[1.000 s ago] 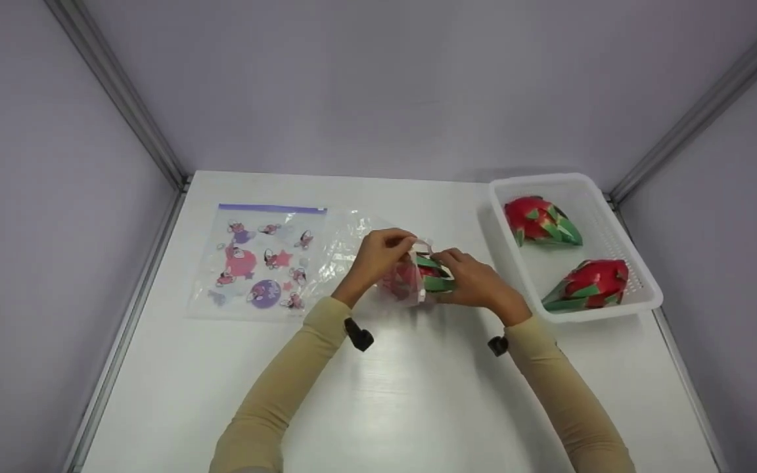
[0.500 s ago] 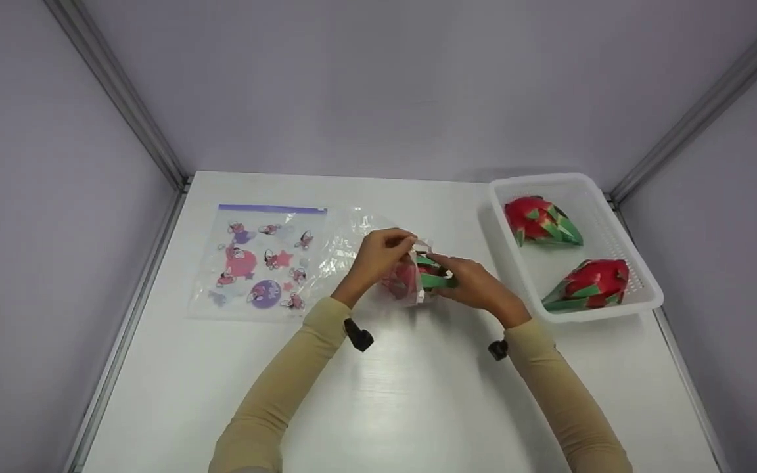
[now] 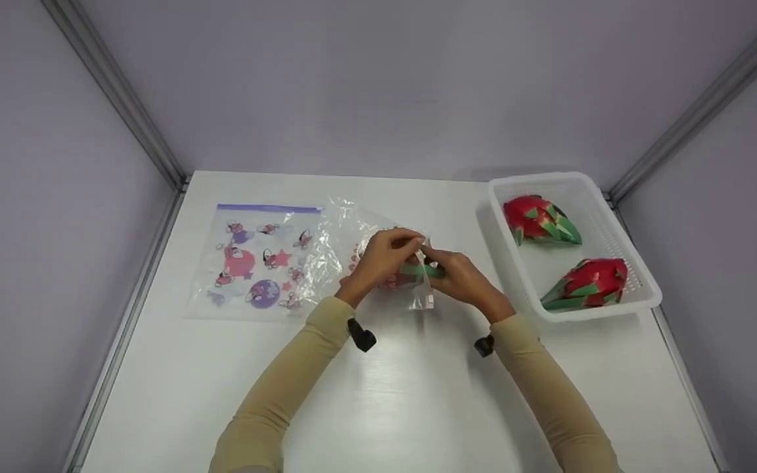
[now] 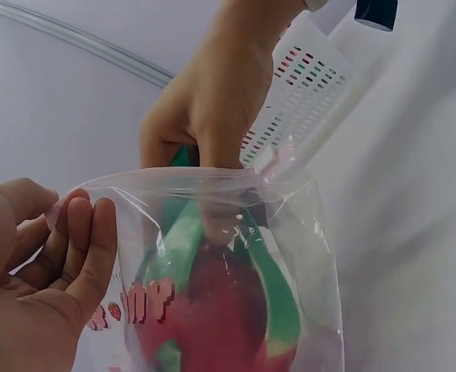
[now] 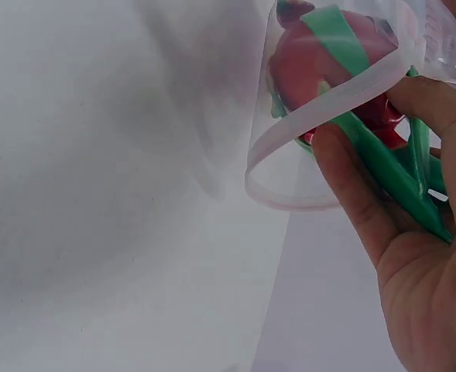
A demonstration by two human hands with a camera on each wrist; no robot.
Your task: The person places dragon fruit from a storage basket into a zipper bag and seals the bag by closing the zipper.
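A clear zip bag (image 4: 314,240) with pink lettering stands with its mouth open between my hands. My left hand (image 3: 382,259) pinches the rim of the bag between thumb and fingers. A red dragon fruit (image 4: 216,310) with green leaf tips is mostly inside the bag, seen through the plastic. The fingers of my right hand (image 5: 421,256) reach into the bag's mouth and hold the fruit by its leafy end. In the head view, my hands and the bag hide most of this fruit.
A white basket (image 3: 515,263) stands at the right, with one dragon fruit (image 3: 539,220) at its back and another dragon fruit (image 3: 595,284) at its front. A printed bag with a purple slider (image 3: 267,208) lies flat on the white table (image 3: 378,394) at the left.
My right hand has moved left, pushing the dragon fruit deeper into the bag. Less of the fruit sticks out. The bag has shifted a little, while my left hand keeps its pinch on the rim.
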